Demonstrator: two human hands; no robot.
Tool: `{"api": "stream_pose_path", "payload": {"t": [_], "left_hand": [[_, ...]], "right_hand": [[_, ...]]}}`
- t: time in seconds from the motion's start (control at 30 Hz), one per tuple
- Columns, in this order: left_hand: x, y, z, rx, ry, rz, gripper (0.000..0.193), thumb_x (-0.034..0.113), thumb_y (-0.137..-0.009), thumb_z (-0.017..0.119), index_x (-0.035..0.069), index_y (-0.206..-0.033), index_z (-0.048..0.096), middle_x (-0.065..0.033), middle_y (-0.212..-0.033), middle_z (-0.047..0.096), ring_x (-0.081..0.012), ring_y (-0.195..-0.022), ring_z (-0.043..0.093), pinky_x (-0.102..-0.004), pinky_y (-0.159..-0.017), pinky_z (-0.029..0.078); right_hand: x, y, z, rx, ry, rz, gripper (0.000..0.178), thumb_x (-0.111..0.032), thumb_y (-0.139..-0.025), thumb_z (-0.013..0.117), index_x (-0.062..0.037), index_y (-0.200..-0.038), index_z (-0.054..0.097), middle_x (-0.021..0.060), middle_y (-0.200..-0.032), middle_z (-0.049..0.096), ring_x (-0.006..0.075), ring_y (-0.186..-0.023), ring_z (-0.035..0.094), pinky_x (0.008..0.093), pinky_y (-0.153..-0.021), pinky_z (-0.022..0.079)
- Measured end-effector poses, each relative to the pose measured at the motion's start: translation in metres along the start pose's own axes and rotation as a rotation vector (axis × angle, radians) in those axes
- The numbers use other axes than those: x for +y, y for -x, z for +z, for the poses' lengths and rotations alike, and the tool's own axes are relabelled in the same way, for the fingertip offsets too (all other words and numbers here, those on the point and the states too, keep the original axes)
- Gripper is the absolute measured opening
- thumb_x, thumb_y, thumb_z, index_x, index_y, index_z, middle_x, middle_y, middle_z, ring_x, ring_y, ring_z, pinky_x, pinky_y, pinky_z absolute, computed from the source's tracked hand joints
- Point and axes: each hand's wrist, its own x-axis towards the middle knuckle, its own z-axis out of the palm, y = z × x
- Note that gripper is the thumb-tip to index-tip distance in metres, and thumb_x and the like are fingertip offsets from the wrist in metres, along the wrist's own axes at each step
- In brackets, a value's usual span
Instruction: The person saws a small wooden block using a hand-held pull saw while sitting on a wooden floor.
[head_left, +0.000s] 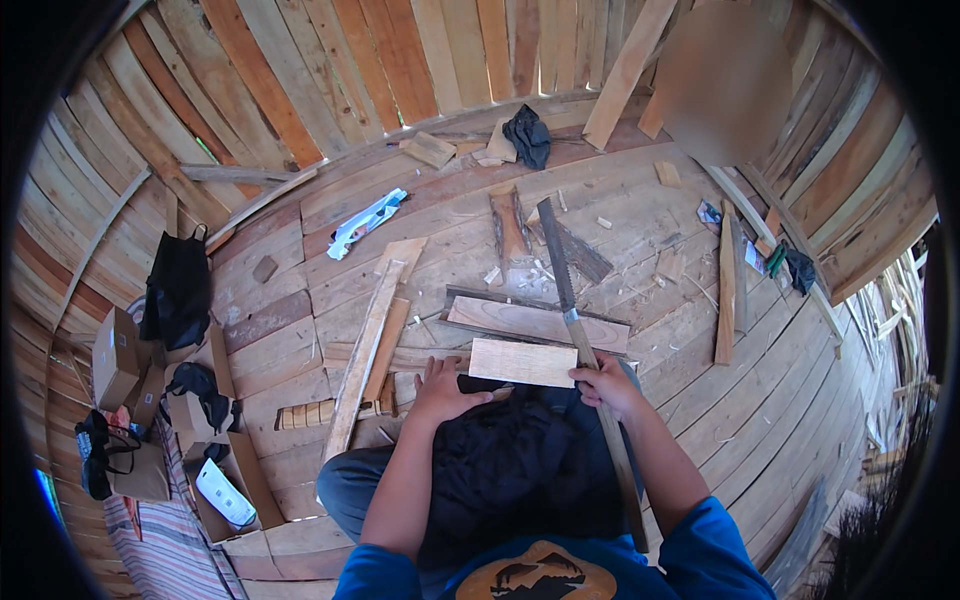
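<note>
I sit with a short pale board [522,361] lying across in front of my lap. My right hand [608,386] is closed around the long wooden handle of a saw [557,255], and its thumb meets the board's right end. The saw's dark toothed blade points away from me, while the handle runs back along my right side. To the board's left, my left hand [450,390] has its fingers spread and thumb stretched out, holding nothing. Just beyond the board lies a wider plank [540,322] with dark edges.
Long wood strips [366,345] lie left, beside a ribbed wooden piece [306,414]. Offcuts and a bark-edged slab [510,225] are scattered ahead. Cardboard boxes [255,470] and a black bag [178,290] stand left. Battens [726,290] lie right; plank walls [400,60] surround the floor.
</note>
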Motion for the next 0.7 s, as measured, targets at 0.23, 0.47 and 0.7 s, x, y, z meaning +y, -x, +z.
{"api": "stream_pose_path", "payload": {"t": [0.23,0.47,0.7], "left_hand": [[0.009,0.007,0.004,0.261,0.008,0.21,0.111,0.047,-0.062,0.084,0.007,-0.147,0.026,-0.0202,-0.15,0.028,-0.0394,-0.146,0.012,-0.0582,-0.117,0.01],[0.031,0.012,0.019,0.376,-0.008,0.594,0.094,0.046,-0.065,0.083,0.006,-0.139,0.041,-0.0173,-0.143,0.04,-0.0386,-0.143,0.022,-0.0547,-0.117,0.014],[0.04,0.007,0.03,0.241,0.088,0.661,0.084,0.049,-0.072,0.078,0.003,-0.133,0.045,-0.0207,-0.128,0.053,-0.0393,-0.123,0.048,-0.0484,-0.108,0.033]], "right_hand": [[0.001,0.0,0.0,-0.009,0.036,-0.026,0.015,-0.001,-0.085,0.066,-0.0039,-0.092,0.053,-0.0023,-0.065,0.043,0.005,-0.045,0.039,0.0234,-0.037,0.03],[0.004,-0.003,0.0,-0.018,0.087,-0.016,0.017,-0.002,-0.084,0.067,-0.0046,-0.09,0.052,-0.002,-0.063,0.043,0.0056,-0.044,0.039,0.0237,-0.037,0.03],[-0.001,-0.001,0.002,-0.071,0.133,0.031,0.019,-0.001,-0.084,0.066,-0.0074,-0.09,0.05,-0.0027,-0.061,0.042,0.0053,-0.041,0.036,0.0238,-0.036,0.029]]}}
